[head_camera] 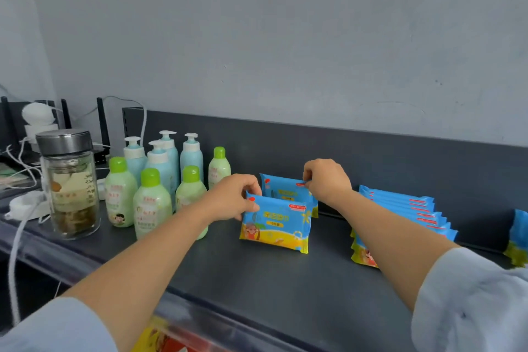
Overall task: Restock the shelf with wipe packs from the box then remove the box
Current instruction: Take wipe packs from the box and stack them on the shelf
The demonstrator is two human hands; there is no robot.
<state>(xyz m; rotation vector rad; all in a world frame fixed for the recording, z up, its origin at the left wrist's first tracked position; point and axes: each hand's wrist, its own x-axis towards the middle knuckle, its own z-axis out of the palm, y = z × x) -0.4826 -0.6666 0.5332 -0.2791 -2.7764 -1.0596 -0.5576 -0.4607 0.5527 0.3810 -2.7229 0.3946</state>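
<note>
Two blue-and-yellow wipe packs stand upright on the dark shelf (257,288), one behind the other. My left hand (233,198) grips the upper left corner of the front wipe pack (278,224). My right hand (327,180) pinches the top right edge of the rear wipe pack (281,187). A leaning row of several more wipe packs (400,218) stands to the right, partly behind my right forearm. One further wipe pack (518,237) shows at the right edge. The box is not in view.
Green and blue lotion bottles (160,180) cluster left of the packs. A glass jar with a metal lid (70,183) stands further left, among white cables and a power strip (25,203). A low dark back panel (400,157) runs behind the shelf.
</note>
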